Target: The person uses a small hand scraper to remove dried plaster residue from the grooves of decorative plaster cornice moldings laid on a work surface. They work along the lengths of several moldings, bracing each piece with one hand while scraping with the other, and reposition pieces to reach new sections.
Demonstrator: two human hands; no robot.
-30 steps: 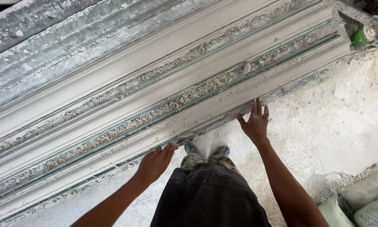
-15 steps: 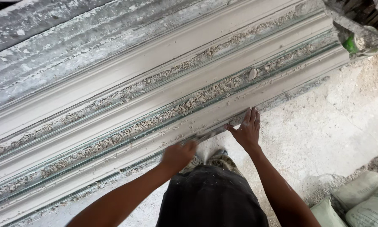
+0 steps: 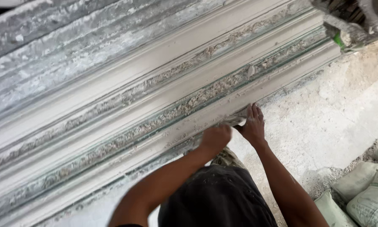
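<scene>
Seen from above, a person's left hand (image 3: 216, 138) is clenched and right hand (image 3: 253, 126) lies flat, fingers spread, both on the near edge of a long plaster moulding (image 3: 163, 96). A thin strip (image 3: 235, 122) lies under the fingers. Pressing evenly along that edge seems best.

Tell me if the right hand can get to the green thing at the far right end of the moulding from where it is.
Probably not without stepping sideways. The right hand rests on the near edge of the moulding, while the green thing sits well beyond the outstretched arm. Nothing blocks the way.
</scene>
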